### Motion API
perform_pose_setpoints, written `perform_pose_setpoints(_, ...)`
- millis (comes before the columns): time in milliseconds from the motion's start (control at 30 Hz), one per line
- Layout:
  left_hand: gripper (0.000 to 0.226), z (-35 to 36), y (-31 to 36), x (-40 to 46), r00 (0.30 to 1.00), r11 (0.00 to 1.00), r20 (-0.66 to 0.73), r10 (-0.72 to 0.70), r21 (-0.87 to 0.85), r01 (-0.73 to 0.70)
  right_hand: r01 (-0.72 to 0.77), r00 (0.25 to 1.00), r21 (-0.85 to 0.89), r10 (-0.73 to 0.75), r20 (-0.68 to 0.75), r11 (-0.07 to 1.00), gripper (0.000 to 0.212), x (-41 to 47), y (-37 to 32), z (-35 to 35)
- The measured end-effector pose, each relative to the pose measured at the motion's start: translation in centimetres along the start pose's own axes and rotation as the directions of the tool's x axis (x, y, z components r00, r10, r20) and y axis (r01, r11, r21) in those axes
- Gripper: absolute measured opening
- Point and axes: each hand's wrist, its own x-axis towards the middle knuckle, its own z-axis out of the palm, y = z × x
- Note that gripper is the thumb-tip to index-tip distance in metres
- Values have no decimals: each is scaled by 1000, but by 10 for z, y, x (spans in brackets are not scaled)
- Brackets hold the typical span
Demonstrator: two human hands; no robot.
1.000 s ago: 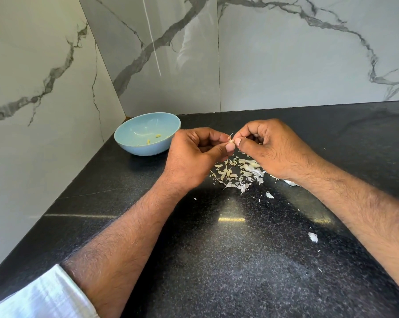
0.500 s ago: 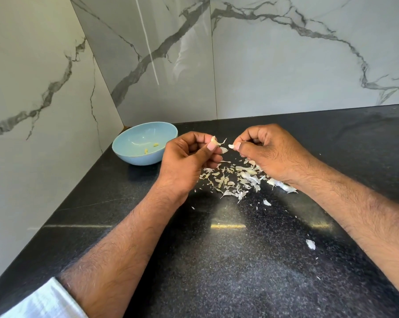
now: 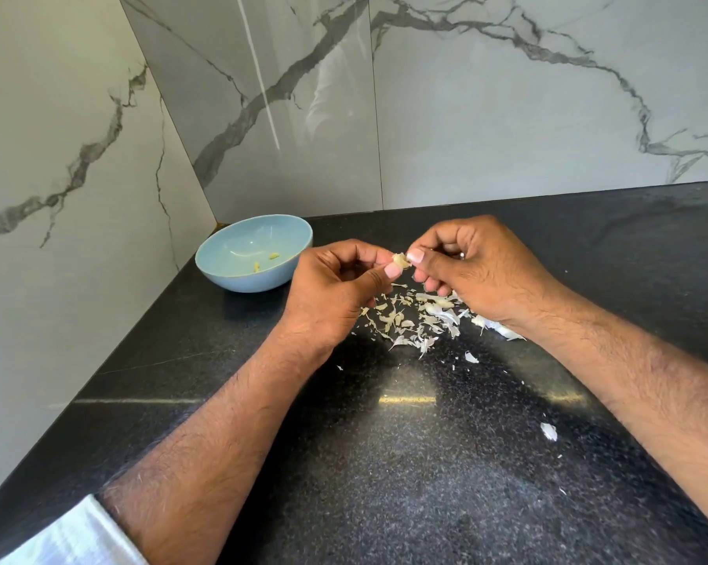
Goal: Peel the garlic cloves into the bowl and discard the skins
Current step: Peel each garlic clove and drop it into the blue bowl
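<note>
Both hands pinched one garlic clove above the worktop.
The left hand [image 3: 336, 295] and right hand [image 3: 478, 267] each had a narrow thumb-and-finger grip on the clove [image 3: 401, 261]; its long axis could not be told. Two peeled cloves [image 3: 264, 262] lay in the blue bowl [image 3: 221, 275]; skins [image 3: 417, 320] littered the worktop [image 3: 384, 483].

Bowl [image 3: 226, 266] far-left; skins [image 3: 409, 320] mid-counter

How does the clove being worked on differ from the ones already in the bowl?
The held clove is pinched above the counter between the left hand and right hand; the two cloves in the bowl lie loose on the floor of the blue bowl. The held one looks paler, theirs yellower. All are small.
</note>
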Motion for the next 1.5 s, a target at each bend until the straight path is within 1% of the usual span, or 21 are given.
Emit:
perform_pose_setpoints(67,10,3,0,-1,1000,999,28,9,53,-11,-16,1000,-50,15,-8,999,9,2,1,0)
perform_pose_setpoints(200,15,4,1,-2,1000,996,31,-2,86,-1,46,999,-185,-44,18,982,16,-1,0,3)
perform_pose_setpoints(267,15,4,1,-2,999,997,37,-12,76,9,34,999,-212,-31,20,977,16,-3,-4,5)
perform_pose_setpoints(300,14,5,1,-2,999,998,43,-18,61,15,15,1000,-198,-11,21,980,15,-3,-5,7)
perform_pose_setpoints(333,12,6,1,-3,999,999,48,-21,48,19,-11,1000,-164,14,21,986,17,-3,-5,9)
perform_pose_setpoints(433,9,8,2,-3,999,999,49,3,35,-4,-102,995,21,102,8,995,23,-3,-5,16)
perform_pose_setpoints(500,7,7,3,-3,998,998,46,37,49,-39,-176,984,145,178,-5,974,23,-2,-5,19)
perform_pose_setpoints(567,6,5,4,-3,997,996,51,64,62,-68,-249,968,230,252,18,941,27,-2,-7,19)
perform_pose_setpoints(667,6,4,5,-2,995,994,54,79,69,-83,-273,962,225,267,55,936,28,-4,-10,17)
perform_pose_setpoints(800,5,3,4,-2,994,994,72,88,65,-93,-278,961,220,272,60,935,30,-5,-11,19)
perform_pose_setpoints(867,3,4,4,-2,994,994,66,91,49,-94,-327,945,303,318,81,895,32,-6,-10,20)
perform_pose_setpoints(933,6,5,5,-3,995,996,47,85,15,-85,-390,920,403,370,131,828,31,-7,-11,20)
perform_pose_setpoints(1000,9,6,5,-3,997,997,29,69,-19,-69,-413,910,434,384,158,800,31,-8,-12,20)
perform_pose_setpoints(1167,17,6,3,-2,999,995,10,37,-96,-36,-352,934,341,353,61,872,35,-8,-8,24)
perform_pose_setpoints(1300,16,3,3,-1,999,990,-30,26,-141,-30,-315,946,315,324,24,895,23,-10,-8,22)
perform_pose_setpoints(1333,16,2,3,0,999,989,-40,22,-148,-28,-285,955,284,295,8,916,18,-11,-9,21)
perform_pose_setpoints(1400,16,0,3,1,999,991,-53,12,-135,-19,-181,981,142,189,-43,973,5,-11,-10,18)
perform_pose_setpoints(1433,16,-1,3,1,998,993,-55,10,-120,-16,-119,990,65,124,-66,991,6,-11,-10,16)
perform_pose_setpoints(1500,18,-1,3,0,998,997,-53,22,-77,-26,-16,997,-35,14,-78,999,7,-10,-12,13)
